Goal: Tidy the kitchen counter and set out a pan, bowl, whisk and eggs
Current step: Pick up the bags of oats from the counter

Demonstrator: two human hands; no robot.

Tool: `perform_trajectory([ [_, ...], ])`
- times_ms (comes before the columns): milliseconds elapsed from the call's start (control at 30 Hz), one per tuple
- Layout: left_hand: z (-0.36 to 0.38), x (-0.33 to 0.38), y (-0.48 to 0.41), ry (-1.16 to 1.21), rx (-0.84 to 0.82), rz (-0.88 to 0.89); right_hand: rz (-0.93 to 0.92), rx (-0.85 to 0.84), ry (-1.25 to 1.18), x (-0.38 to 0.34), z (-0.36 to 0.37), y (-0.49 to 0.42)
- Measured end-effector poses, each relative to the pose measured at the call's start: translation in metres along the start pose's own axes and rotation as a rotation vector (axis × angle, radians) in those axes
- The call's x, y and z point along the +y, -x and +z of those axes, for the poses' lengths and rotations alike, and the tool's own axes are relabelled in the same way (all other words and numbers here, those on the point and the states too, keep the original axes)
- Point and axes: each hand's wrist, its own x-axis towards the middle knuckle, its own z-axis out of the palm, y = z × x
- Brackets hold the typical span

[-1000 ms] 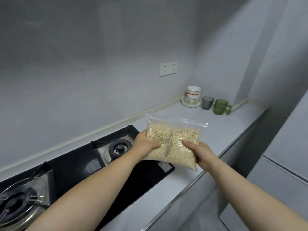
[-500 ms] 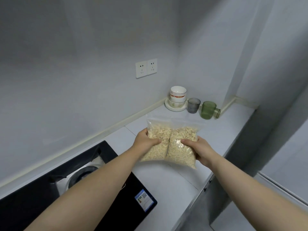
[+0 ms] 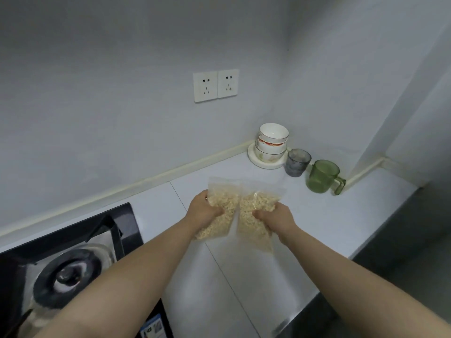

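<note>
A: What is in view, and what are the hands doing?

B: A person reaches both arms over a pale kitchen table [image 3: 244, 276]. The left hand [image 3: 203, 208] grips the left bag [image 3: 225, 202], a clear pouch of pale flakes. The right hand [image 3: 277, 217] grips the right bag [image 3: 251, 231], which looks the same. The fingers [image 3: 260, 213] of each hand curl into the bag's side. The bags sit side by side over the middle of the table. I cannot tell whether they rest on it.

A: What could go wrong from here?

B: As I judge it, each bag is squeezed at its side rather than held from below. A bag could slide out of the grip, or its seal could pop and scatter flakes. If the bags go toward the back right corner, they could knock the glass [image 3: 297, 162] or the mug [image 3: 322, 176]. The stacked bowls [image 3: 273, 132] there could also topple.

A: How many of each thing?

B: Two bags. Three bowls stacked on one plate [image 3: 253, 161] in the back right corner. Beside the plate are one grey glass and one green mug. There are two wall sockets [image 3: 216, 85] and one stove [image 3: 68, 276] at the left edge, showing one burner. No pan, whisk or eggs are visible.
</note>
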Motion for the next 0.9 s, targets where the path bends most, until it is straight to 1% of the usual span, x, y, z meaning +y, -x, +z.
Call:
perform_trajectory([
  [133,0.024,-0.003,-0.019,0.053,0.102,-0.015,-0.069,0.029,0.053,0.008,-0.003,-0.028],
  [233,0.036,-0.007,-0.025,-0.077,0.087,0.052,-0.084,0.03,0.142,0.019,-0.011,-0.04],
  [333,0.036,-0.001,-0.027,-0.148,0.051,0.095,-0.15,0.057,0.266,0.019,-0.025,-0.051],
  [433,0.031,0.014,-0.034,-0.141,0.059,0.125,-0.172,0.091,0.173,0.006,-0.038,-0.061],
  [467,0.03,0.02,-0.037,-0.203,0.067,0.129,-0.186,0.113,0.177,0.001,-0.041,-0.064],
  [533,0.03,0.033,-0.045,-0.446,0.056,0.133,-0.21,0.114,0.314,-0.012,-0.044,-0.07],
  [600,0.034,0.044,-0.05,-0.655,0.035,0.154,-0.208,0.044,0.483,-0.023,-0.044,-0.075],
  [667,0.04,0.05,-0.057,-0.783,0.024,0.182,-0.234,0.008,0.627,-0.029,-0.042,-0.08],
  [733,0.047,0.055,-0.064,-0.783,0.018,0.163,-0.281,0.032,0.7,-0.031,-0.041,-0.084],
  [900,0.067,0.07,-0.086,-0.596,-0.045,0.09,-0.322,0.091,0.786,-0.035,-0.048,-0.098],
])
